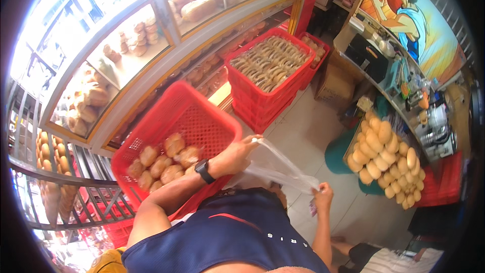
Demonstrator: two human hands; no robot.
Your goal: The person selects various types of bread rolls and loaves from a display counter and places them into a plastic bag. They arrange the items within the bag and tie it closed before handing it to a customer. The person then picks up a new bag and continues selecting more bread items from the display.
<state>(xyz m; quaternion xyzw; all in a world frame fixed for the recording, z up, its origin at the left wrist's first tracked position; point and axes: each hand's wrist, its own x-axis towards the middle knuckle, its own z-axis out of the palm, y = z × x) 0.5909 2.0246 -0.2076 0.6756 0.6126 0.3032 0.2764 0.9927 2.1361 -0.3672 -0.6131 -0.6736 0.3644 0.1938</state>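
A clear plastic bag is stretched between my two hands over the tiled floor. My left hand, with a black watch on its wrist, pinches one end near the rim of a red plastic crate. Several wrapped bread buns lie in that crate, partly behind my forearm. At the bag's other end, my right hand grips the film in front of my body. A small purple item shows just below my right fingers; whether they hold it is unclear.
Stacked red crates hold rows of packed baked goods. A glass display case with breads runs along the left. To the right, a pile of bread rolls stands by a cluttered counter. Another person's striped clothing appears at lower right.
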